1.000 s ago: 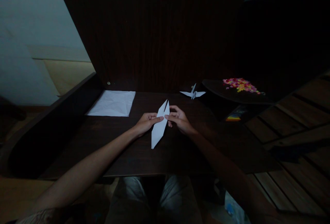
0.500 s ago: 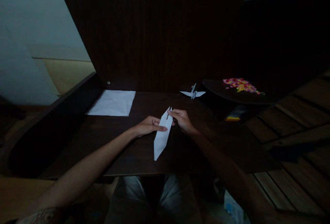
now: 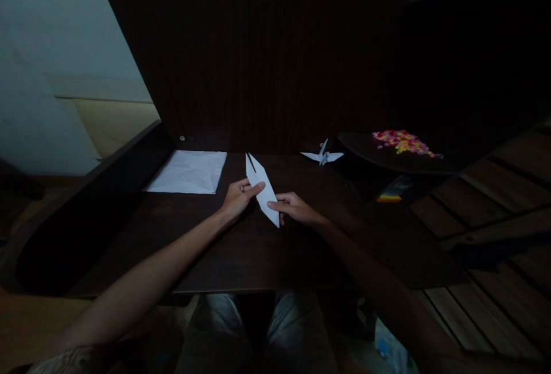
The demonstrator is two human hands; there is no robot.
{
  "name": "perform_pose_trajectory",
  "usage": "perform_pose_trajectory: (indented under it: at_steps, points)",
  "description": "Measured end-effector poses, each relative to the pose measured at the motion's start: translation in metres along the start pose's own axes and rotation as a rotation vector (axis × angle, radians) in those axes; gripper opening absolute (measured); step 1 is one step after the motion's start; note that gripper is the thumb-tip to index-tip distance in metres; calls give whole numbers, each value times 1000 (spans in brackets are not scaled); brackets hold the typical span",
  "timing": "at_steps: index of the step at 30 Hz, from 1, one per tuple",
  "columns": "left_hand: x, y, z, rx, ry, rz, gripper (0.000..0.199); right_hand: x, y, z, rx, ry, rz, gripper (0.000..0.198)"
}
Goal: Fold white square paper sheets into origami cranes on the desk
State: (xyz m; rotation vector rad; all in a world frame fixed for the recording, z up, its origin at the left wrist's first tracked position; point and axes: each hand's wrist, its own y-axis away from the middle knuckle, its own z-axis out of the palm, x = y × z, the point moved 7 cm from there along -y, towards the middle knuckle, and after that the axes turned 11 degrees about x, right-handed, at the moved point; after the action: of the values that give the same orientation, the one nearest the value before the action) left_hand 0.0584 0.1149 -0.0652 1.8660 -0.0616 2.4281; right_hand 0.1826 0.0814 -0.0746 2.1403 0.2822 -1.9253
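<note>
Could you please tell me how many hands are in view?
2: the left hand holds the folded paper along its left side, thumb on top; the right hand holds it nearer its lower tip. Neither is fully hidden.

My folded piece (image 3: 265,195): smooth matt paper
Stacked sheets (image 3: 189,172): lightly wrinkled matt paper
Bird (image 3: 323,159): folded paper
My table (image 3: 245,259): smooth, wood-grained
My trousers (image 3: 221,319): cloth

Dim light, pale wall (image 3: 51,30), desk (image 3: 258,265) (seemingly wooden)
</note>
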Motion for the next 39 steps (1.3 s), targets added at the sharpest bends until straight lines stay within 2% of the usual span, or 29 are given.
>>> perform_pose_trajectory:
  at_steps: [3,7,16,27,33,39]
  points:
    - [1,-5,-7,72,31,18,35,-2,3,5,-48,31,0,40]
    - [3,-12,-16,154,79,16,37,-3,2,5,-40,26,-15,40]
    - [7,-16,-27,260,99,46,41,-3,-1,-5,86,54,-68,37]
    - [8,-11,-15,144,90,36,40,-8,-1,-7,121,37,-91,41]
    - [7,-10,-12,130,102,5,33,-5,-2,-14,195,32,-129,31]
    - [3,-7,-3,1,48,-45,31,-7,-2,-21,286,-136,-173,31]
